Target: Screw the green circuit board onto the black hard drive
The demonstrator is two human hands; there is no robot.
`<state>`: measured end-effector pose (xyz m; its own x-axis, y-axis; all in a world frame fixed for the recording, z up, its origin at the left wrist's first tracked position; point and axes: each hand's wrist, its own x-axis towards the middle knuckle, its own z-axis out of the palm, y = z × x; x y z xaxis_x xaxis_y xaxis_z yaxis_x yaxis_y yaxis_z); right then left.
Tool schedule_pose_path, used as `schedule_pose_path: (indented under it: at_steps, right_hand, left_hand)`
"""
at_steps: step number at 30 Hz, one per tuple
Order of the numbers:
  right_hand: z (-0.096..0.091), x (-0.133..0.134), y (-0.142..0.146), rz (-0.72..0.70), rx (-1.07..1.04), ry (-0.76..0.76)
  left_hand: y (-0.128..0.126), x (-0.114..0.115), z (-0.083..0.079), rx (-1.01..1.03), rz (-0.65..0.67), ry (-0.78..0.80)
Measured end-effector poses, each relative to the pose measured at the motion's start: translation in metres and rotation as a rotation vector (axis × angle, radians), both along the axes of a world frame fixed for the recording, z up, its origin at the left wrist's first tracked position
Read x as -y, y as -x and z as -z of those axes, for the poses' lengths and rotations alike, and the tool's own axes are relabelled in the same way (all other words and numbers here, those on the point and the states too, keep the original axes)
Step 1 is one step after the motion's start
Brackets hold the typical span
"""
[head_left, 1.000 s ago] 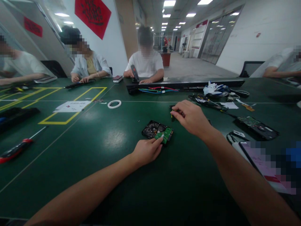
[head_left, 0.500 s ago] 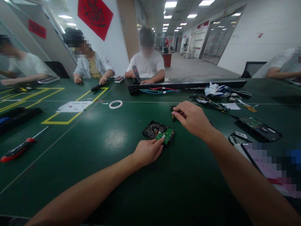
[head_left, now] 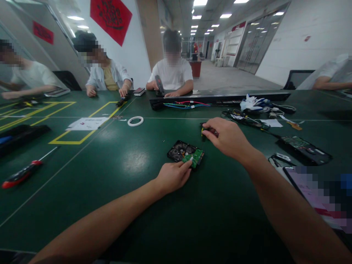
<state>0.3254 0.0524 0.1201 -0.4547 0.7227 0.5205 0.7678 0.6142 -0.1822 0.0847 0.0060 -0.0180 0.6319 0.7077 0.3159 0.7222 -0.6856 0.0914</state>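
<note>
A black hard drive (head_left: 181,150) lies on the green table (head_left: 115,172) with a small green circuit board (head_left: 194,157) at its near right corner. My left hand (head_left: 172,176) rests just in front of it, fingers curled, fingertips pinching the board's edge. My right hand (head_left: 227,137) hovers behind and right of the drive, closed on a dark tool with a yellow-and-black grip (head_left: 206,130) that points down beside the drive.
A red-handled screwdriver (head_left: 20,175) lies at the left. A second hard drive (head_left: 305,150) and cables sit at the right. A white tape ring (head_left: 135,121), a paper sheet (head_left: 86,123) and a long black bar with coloured wires (head_left: 187,104) lie farther back. Several people sit around the table.
Both my hands have hardly moved. The person at the far left shifted a dark tool to the right along the table.
</note>
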Motion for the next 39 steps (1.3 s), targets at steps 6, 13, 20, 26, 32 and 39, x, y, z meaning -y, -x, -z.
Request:
schedule_pose_path:
  at_steps: [6,13,20,26,32,39]
  right_hand:
    - [-0.0051,0.0015,0.0052,0.153,0.082,-0.033]
    - [-0.0052,-0.0031,0.0004,0.151,0.098,-0.020]
    - [-0.0053,-0.0023,-0.0004,-0.007,0.053,0.041]
    - [-0.0039,-0.0026,-0.0001,0.015,0.048,0.027]
    - [-0.0044,-0.0029,-0.0004,0.114,0.074,0.009]
    - [-0.0046,-0.0040,-0.0025,0.054,0.059,0.028]
  left_hand:
    - [-0.0003,-0.0010,0.0014,-0.006,-0.007,-0.008]
    - [-0.0003,-0.0012,0.0003,-0.006,0.003,-0.004]
    - [-0.0015,0.0001,0.0001,-0.005,-0.009,0.004]
    - [-0.0006,0.0001,0.0004,-0.011,-0.015,-0.009]
    - [-0.0007,-0.0002,-0.0001,-0.009,-0.010,-0.010]
    - [-0.0001,-0.0011,0.0010,0.002,0.002,-0.008]
